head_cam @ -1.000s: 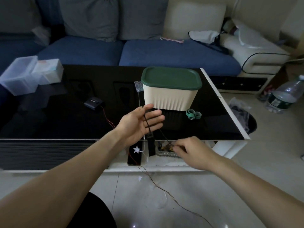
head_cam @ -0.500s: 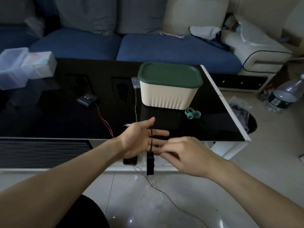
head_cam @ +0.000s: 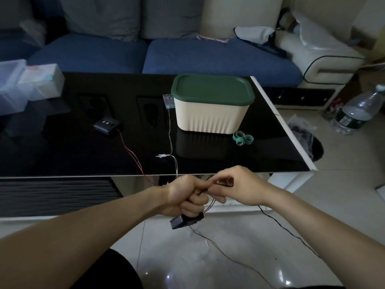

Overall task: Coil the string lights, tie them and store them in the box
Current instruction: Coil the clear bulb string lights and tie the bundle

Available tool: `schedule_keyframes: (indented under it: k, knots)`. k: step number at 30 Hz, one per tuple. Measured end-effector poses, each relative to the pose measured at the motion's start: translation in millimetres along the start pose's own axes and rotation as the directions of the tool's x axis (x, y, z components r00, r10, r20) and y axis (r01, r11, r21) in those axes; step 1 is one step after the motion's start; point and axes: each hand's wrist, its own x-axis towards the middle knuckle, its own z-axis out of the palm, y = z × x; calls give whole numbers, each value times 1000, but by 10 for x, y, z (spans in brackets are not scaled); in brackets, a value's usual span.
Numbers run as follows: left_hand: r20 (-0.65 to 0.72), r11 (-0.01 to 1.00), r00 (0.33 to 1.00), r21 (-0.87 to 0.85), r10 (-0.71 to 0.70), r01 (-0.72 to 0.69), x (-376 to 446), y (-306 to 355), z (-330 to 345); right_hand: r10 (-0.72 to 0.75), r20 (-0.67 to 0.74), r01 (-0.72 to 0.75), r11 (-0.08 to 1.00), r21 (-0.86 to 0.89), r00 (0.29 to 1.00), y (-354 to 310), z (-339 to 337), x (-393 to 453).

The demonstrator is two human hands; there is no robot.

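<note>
Thin dark string lights trail from both hands down to the pale tiled floor. The left hand is fisted round the strands above a hanging black battery pack; the right hand pinches them, knuckles touching, below the glossy black worktop edge, near the ribbed cream box with its green lid

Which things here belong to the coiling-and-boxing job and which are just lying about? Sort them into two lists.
Job:
- black string-light wire, gripped by left hand, pinched by right hand
- its black battery box
- cream box, green lid on
- green ties
- star string lights
- red-wired black switch box

Lying about:
- clear containers
- water bottle
- sofa
</note>
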Motion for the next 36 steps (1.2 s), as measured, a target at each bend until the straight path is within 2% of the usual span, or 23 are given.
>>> schedule_keyframes:
  k: [3, 8, 12, 15, 17, 19, 22, 25, 27, 30, 33, 36]
  knots:
    - [-66, 1000, 997, -9, -28, 28, 25, -39, -18, -14, -53, 16, 999, 51, 998, 36, -71, 24]
    - [-108, 999, 994, 14, 32, -31, 54, -95, 46, -28, -149, 19, 998, -58, 988, 110, -108, 41]
    - [-147, 994, 983, -19, 106, -110, 57, -79, 96, 36, -174, -54, 993, -103, 984, 180, -108, 25]
    - [-141, 990, 980, -6, 140, -142, 37, -47, 73, 218, -87, -230, 958, -173, 972, 166, -103, -3]
    - [-157, 988, 975, 3, 155, -156, 33, -25, 63, 355, 43, -336, 913, -232, 934, 135, -103, -19]
    - [-197, 977, 961, -56, 192, -206, 35, -4, 47, 426, 148, -395, 897, -200, 892, 188, -123, -15]
    - [-303, 953, 924, -116, 234, -279, 31, 15, -8, 479, 143, -459, 876, -152, 866, 359, -205, 1]
    - [-408, 930, 877, -145, 254, -337, 4, 40, -53, 416, 49, -407, 904, -127, 908, 442, -286, 16]
    - [-467, 913, 846, -172, 257, -371, -22, 70, -58, 379, 12, -379, 925, 16, 925, 465, -325, 26]
    - [-507, 871, 825, -256, 249, -420, -52, 113, -73, 335, 52, -339, 934, 113, 941, 517, -348, 32]
    - [-504, 823, 826, -337, 252, -457, -79, 138, -89, 296, 145, -311, 946, 88, 944, 481, -314, 41]
    - [-482, 793, 829, -367, 285, -486, -82, 153, -76, 265, 129, -266, 964, -15, 956, 366, -212, 78]
